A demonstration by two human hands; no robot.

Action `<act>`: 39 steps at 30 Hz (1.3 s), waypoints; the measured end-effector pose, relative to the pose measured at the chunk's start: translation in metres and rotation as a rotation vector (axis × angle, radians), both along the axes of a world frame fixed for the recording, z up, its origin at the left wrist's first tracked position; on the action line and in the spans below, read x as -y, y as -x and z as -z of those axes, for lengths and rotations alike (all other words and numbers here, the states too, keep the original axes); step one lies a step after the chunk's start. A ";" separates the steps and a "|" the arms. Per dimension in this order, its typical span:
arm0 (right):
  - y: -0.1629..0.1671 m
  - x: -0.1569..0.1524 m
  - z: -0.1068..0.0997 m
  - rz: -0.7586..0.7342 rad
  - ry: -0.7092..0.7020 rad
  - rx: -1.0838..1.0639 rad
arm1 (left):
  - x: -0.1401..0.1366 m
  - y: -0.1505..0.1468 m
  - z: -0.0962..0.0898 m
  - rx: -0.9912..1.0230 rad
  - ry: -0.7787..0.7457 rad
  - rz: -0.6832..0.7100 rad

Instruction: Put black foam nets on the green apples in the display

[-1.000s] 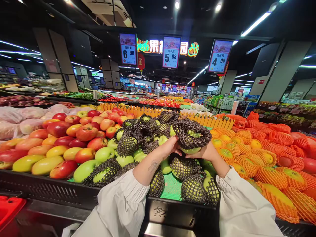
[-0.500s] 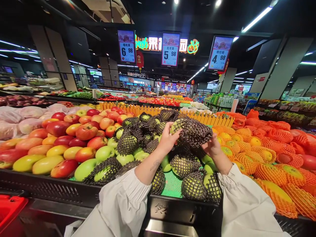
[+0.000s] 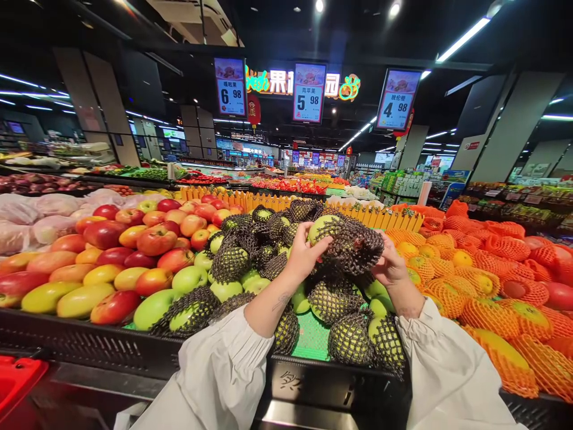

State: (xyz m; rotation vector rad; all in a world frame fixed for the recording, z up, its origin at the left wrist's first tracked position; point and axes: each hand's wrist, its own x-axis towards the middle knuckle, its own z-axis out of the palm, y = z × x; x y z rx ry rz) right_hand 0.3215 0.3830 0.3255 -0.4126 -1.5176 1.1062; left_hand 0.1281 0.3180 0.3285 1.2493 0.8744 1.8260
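Note:
My left hand (image 3: 307,251) is closed around the left end of a green apple (image 3: 323,228), its thumb pressed on the near side. A black foam net sleeve (image 3: 358,243) covers the apple's right part and bunches up to the right. My right hand (image 3: 390,261) grips the sleeve's loose right end; some of its fingers are hidden behind the mesh. Both hands are above the display bin. Below them lie several green apples in black nets (image 3: 350,337), and bare green apples (image 3: 156,307) lie to the left.
Red and yellow apples (image 3: 156,239) are piled at left, orange-netted fruit (image 3: 487,313) at right. A low yellow picket divider (image 3: 371,216) runs behind. The black bin edge (image 3: 313,376) is in front, a red basket (image 3: 20,376) at lower left. Price screens (image 3: 308,92) hang overhead.
More of the apple's bare green skin shows at the left end. The net has slid rightward off it and bunched up, with my right hand at its end.

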 end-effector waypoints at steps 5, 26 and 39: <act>0.004 0.009 -0.004 -0.128 0.095 0.083 | 0.002 0.003 -0.002 0.237 0.057 0.058; 0.015 -0.007 0.005 0.017 0.126 -0.124 | 0.007 0.000 0.004 0.154 0.244 0.304; 0.010 -0.003 0.006 -0.066 0.103 0.008 | 0.010 -0.004 -0.002 0.215 0.173 0.146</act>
